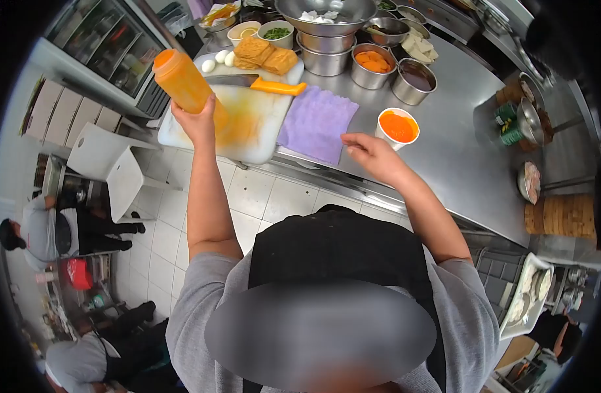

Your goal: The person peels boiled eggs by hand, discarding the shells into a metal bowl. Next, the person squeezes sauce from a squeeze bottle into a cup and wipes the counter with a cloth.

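Observation:
My left hand (195, 118) is wrapped round the lower part of an orange squeeze bottle (181, 80), tilted above the stained white cutting board (251, 141). A knife with a yellow handle (277, 86) lies across the board. Fried golden blocks (253, 51) and white eggs (208, 65) sit at its far end. To the right is a purple cloth (319, 124). My right hand (375, 157) is over the counter between the cloth and a white cup of orange sauce (398, 126), its fingers curled together. Whatever they may hold is too small to make out.
Metal pots, one with orange pieces (374, 62) and one with dark liquid (415, 82), line the back of the steel counter (457, 131). Bamboo steamers (559, 215) stand far right. A white chair (110, 160) and other people are at left; another person is lower right.

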{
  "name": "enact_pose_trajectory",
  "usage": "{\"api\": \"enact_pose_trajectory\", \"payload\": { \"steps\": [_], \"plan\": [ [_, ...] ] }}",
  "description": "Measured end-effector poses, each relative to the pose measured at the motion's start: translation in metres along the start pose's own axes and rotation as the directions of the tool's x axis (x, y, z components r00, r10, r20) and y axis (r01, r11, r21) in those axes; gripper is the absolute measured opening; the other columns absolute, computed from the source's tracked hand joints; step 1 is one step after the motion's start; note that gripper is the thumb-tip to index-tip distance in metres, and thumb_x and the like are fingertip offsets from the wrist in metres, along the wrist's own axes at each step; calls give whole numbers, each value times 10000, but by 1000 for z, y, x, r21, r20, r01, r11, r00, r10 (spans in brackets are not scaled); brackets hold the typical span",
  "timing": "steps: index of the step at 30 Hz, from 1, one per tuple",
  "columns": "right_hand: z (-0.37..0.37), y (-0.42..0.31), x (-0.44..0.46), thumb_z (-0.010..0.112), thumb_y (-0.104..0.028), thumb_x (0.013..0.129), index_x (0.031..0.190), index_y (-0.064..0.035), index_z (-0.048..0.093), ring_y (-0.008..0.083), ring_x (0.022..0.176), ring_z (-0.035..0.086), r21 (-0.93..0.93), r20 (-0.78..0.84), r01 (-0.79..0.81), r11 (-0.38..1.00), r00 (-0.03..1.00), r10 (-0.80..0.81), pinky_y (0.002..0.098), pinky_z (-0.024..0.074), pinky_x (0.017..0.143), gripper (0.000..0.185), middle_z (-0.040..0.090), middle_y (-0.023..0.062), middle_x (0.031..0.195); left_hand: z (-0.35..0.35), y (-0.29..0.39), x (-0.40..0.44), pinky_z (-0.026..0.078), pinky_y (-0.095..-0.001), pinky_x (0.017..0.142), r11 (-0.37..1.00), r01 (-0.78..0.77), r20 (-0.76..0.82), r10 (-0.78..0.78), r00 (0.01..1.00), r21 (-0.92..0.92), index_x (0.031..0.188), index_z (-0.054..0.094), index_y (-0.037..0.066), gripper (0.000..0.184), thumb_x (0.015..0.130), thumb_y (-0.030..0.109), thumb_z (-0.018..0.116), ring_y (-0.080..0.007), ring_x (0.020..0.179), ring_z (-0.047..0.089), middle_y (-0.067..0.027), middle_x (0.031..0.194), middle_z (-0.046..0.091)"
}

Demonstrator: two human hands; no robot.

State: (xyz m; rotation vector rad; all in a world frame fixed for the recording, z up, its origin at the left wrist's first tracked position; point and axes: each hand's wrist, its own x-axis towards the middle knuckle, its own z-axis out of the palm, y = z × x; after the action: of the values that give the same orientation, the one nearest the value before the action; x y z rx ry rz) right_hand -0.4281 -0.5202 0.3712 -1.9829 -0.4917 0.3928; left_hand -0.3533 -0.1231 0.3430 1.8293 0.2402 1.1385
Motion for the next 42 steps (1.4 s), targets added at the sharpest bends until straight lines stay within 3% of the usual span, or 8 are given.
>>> {"api": "enact_pose_trajectory", "payload": {
  "steps": [2, 7, 13, 16, 26, 30, 34, 42],
  "plan": [
    [13, -12, 5, 575, -279, 907, 1321, 1, 487, 356, 1225, 504, -217, -29, 1, 976, 1000, -8, 394, 409, 1017, 507, 526, 233, 1310, 1, -1, -3, 393, -370, 1009, 999, 6, 31, -5, 1000, -38, 1346, 315, -27, 864, 683, 130, 848, -272, 1175, 483, -172, 1278, 439],
    [34, -18, 85, 590, -348, 885, 1392, 41, 375, 388, 1331, 369, -137, -230, -33, 990, 973, 1, 388, 330, 1091, 674, 384, 269, 1426, 2, -7, -13, 377, -380, 1030, 997, -73, 65, 74, 995, -14, 1394, 280, -11, 908, 682, 92, 834, -286, 1201, 464, -183, 1326, 401],
    [89, 26, 141, 554, -495, 861, 1453, -29, 315, 418, 1431, 126, -485, -422, -407, 774, 884, 201, 545, 109, 1150, 791, 187, 240, 1538, -5, -24, -33, 397, -367, 1023, 999, 12, 53, -9, 999, -49, 1407, 230, -12, 881, 723, 15, 785, -280, 1196, 457, -173, 1326, 386],
    [94, 19, 113, 458, -542, 877, 1459, -222, 362, 395, 1440, 119, -719, -238, -177, 672, 971, 2, 586, 47, 1140, 671, 189, 198, 1550, -7, -17, -38, 399, -372, 1029, 992, 57, 108, -45, 993, -111, 1417, 181, -16, 889, 749, -7, 768, -276, 1214, 450, -186, 1340, 361],
    [52, 64, -12, 594, -164, 788, 1306, -180, 521, 283, 1367, 354, -623, 17, 235, 746, 957, -288, 494, 233, 1137, 523, 414, 111, 1453, -24, -10, -92, 278, -397, 1075, 974, -151, -72, 165, 984, 172, 1344, 254, -31, 611, 896, 124, 638, -303, 1182, 396, -182, 1261, 379],
    [11, 84, -65, 596, -102, 745, 1190, -147, 617, 299, 1266, 475, -541, -70, 241, 806, 942, -328, 471, 304, 1106, 447, 533, 119, 1338, 2, 34, -149, 389, -354, 923, 979, -186, 495, 201, 845, -81, 1034, 496, 1, 187, 919, 117, 585, -229, 1004, 472, -114, 1040, 483],
    [-35, 108, -107, 591, -102, 734, 1097, -133, 671, 309, 1189, 536, -545, -271, 87, 834, 923, -273, 460, 334, 1085, 373, 591, 124, 1256, 58, 64, -196, 439, -235, 728, 942, 236, 755, 26, 655, -237, 1026, 494, 34, 96, 949, 60, 545, -89, 797, 504, -14, 886, 518],
    [-105, 155, -92, 554, -200, 792, 1199, -165, 627, 312, 1192, 495, -676, -610, -403, 617, 776, -161, 465, 370, 1012, 414, 549, 120, 1285, 101, 108, -221, 467, -229, 701, 867, 464, 873, -74, 481, -183, 1024, 540, 25, 125, 926, 87, 587, -71, 752, 533, -8, 863, 577]
  ]
}}
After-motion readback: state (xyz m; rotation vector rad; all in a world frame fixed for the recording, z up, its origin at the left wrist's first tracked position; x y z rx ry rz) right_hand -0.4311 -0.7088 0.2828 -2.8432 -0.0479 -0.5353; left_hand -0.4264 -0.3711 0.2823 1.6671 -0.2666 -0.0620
